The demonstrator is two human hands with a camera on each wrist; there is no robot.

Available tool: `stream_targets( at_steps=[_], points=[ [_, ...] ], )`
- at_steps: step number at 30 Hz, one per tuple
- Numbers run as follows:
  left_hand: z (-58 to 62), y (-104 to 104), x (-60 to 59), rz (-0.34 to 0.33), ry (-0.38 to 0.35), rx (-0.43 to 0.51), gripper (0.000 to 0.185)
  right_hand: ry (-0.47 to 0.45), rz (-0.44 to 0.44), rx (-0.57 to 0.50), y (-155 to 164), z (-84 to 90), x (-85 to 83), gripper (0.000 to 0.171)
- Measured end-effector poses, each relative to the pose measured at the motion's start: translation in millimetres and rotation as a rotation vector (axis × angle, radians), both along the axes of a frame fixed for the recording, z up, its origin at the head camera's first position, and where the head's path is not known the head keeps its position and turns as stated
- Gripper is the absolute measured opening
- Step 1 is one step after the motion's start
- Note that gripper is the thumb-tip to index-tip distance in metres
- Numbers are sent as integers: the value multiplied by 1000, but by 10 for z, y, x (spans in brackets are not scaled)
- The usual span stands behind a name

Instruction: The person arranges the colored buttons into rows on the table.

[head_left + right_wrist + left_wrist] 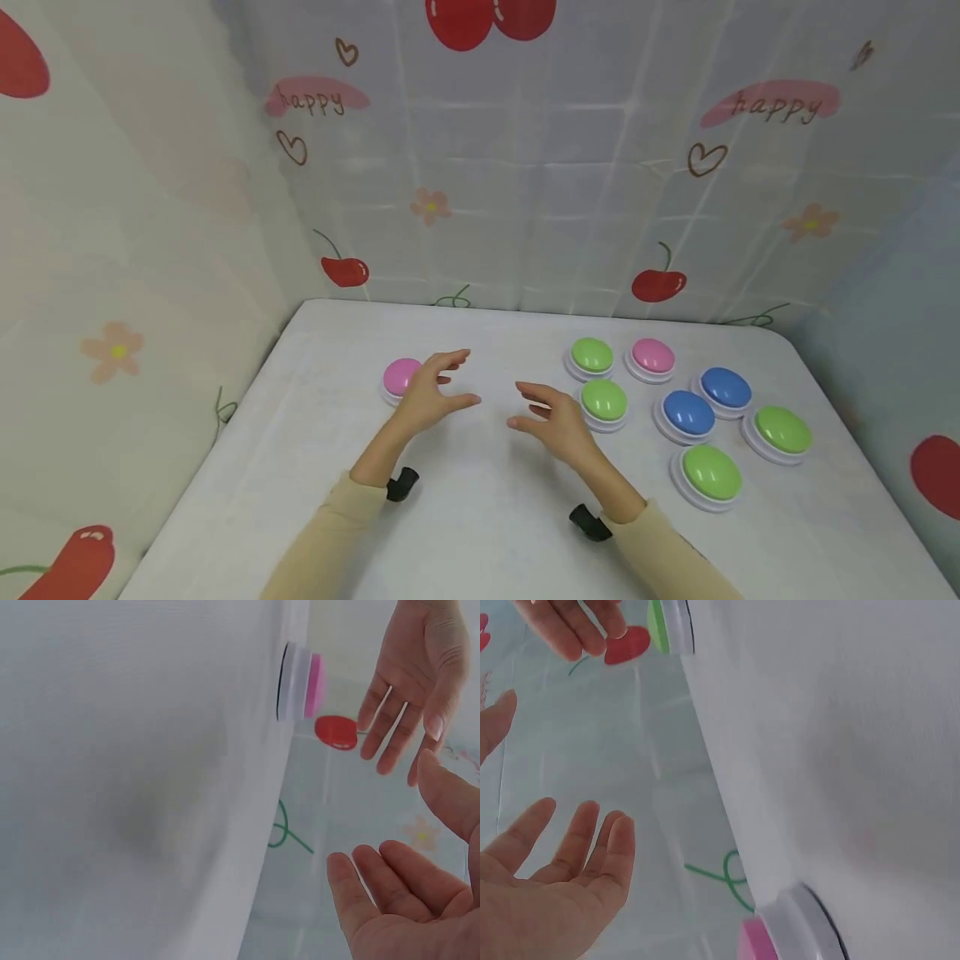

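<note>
Both hands hover over the white table, facing each other with a gap between them. My left hand [429, 396] has its thumb and fingers spread apart and holds nothing. Just behind it on the left, a pink dome button [401, 376] on a white base is partly covered by that hand. My right hand [557, 422] also holds nothing, its fingers loosely extended. Close beside it stands a green button [604, 400]. The left wrist view shows the left palm [555, 900] with relaxed fingers; in the right wrist view the right hand [412, 900] looks the same.
On the right side of the table are another green button [592, 355], a pink button [652, 356], blue buttons [688, 413] [725, 388] and large green buttons [711, 472] [783, 430]. A printed curtain [525, 183] hangs behind the table [480, 533].
</note>
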State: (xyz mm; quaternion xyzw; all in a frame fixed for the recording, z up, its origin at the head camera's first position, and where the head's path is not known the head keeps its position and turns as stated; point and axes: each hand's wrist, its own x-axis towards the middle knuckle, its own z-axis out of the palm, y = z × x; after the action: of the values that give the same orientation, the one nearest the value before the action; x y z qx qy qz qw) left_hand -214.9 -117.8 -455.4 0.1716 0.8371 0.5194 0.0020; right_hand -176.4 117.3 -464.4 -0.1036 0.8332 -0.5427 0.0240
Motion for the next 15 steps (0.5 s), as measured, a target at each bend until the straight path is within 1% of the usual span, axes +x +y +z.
stream_targets(
  at_steps=[4,7,12,15],
  points=[
    [-51,298,38,-50,-13,7,70,44,-74,8,300,12,136,58],
    [-92,507,42,-84,-14,-3,70,89,-144,26,495,1,198,58],
    [-139,813,31,-143,-16,-31,71,168,-289,61,745,-43,233,56],
    [-140,988,25,-161,-32,-44,72,183,-372,84,872,-66,221,56]
  ],
)
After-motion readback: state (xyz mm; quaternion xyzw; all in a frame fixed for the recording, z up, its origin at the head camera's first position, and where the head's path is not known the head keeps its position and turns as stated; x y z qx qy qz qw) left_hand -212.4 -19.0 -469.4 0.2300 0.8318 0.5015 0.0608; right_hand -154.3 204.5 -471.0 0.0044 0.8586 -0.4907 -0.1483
